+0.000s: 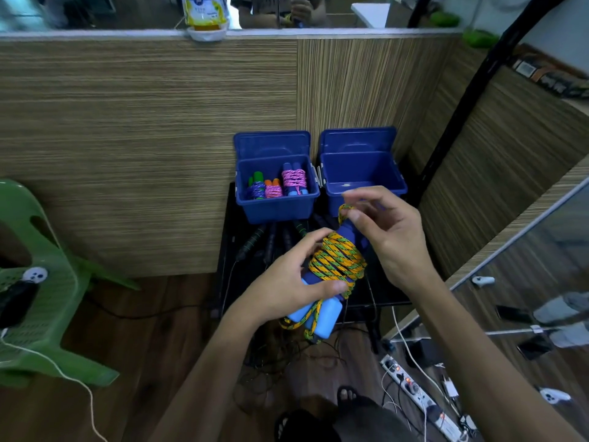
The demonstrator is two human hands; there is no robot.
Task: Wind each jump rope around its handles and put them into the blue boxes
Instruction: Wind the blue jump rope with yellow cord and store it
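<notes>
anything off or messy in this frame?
Mostly tidy. The left blue box holds three wound ropes, the right blue box looks empty. The left hand grips the yellow-green rope bundle; the right hand pinches its last loop. Unwound ropes lie loose below the boxes, and cables trail over the floor.

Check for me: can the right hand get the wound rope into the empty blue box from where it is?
Probably yes. The empty blue box sits open just beyond the right hand, with nothing over its mouth. But that hand pinches the rope's loose end, while the left hand grips the yellow-green rope bundle, so winding looks unfinished.
</notes>
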